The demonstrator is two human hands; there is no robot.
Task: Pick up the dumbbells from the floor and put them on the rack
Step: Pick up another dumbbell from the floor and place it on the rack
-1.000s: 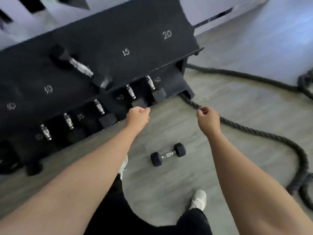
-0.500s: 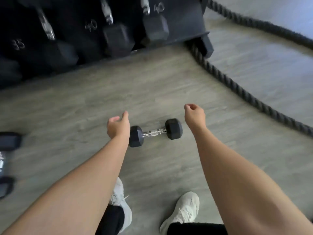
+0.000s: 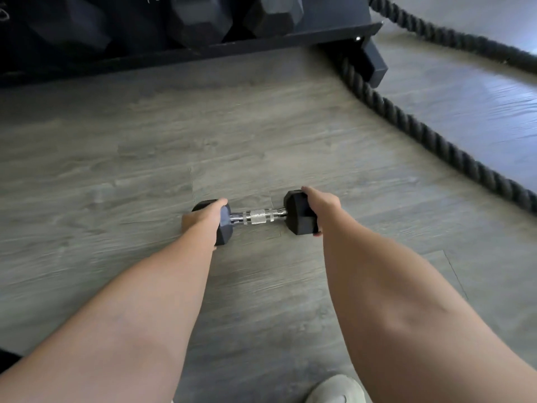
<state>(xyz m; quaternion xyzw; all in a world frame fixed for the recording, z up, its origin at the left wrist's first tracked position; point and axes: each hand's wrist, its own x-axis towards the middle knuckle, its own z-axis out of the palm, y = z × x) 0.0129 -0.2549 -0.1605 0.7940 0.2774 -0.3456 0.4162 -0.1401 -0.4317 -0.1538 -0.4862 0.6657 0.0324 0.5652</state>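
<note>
1. Both hands have descended onto the dumbbell.
2. Left hand clasps its left head; right hand clasps its right head.
3. Dumbbell lies on the floor, near the rack.

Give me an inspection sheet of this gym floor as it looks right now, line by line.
Surface: grey wood-look floor, bare around the work.
Job's things: dumbbell on the floor; rack behind, holding larger dumbbells.
Clutter: nothing seen.
Hands: left hand on the left head, right hand on the right head; handle uncovered.
Cables: thick battle rope running from the rack's foot to the right.
Surroundings: a pale shoe at the bottom edge.
</note>
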